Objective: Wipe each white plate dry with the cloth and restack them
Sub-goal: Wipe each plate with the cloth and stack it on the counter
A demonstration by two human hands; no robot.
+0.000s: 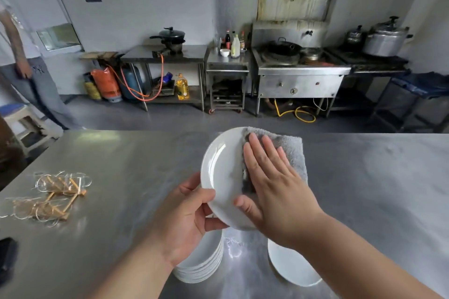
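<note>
Head view: where is the white plate (223, 177) being wiped?
— Held tilted above the steel table (121, 153), in front of the person. The left hand (192, 221) grips its near rim, thumb on the face and fingers curled beneath.
And the right hand (274, 184)?
— Flat, fingers straight, pressing the grey cloth (289, 153) against the plate's right half. The cloth sticks out past the far rim.
Other plates?
— A stack of white plates (201, 267) stands on the table under the left wrist. A single plate (294, 267) lies to its right under the right forearm, with bare steel between them.
Anything else?
— A wire-and-wood bundle (53, 194) lies at the table's left. Another person (36, 75) stands far left, and a wok (284, 47) sits on the stove opposite.
</note>
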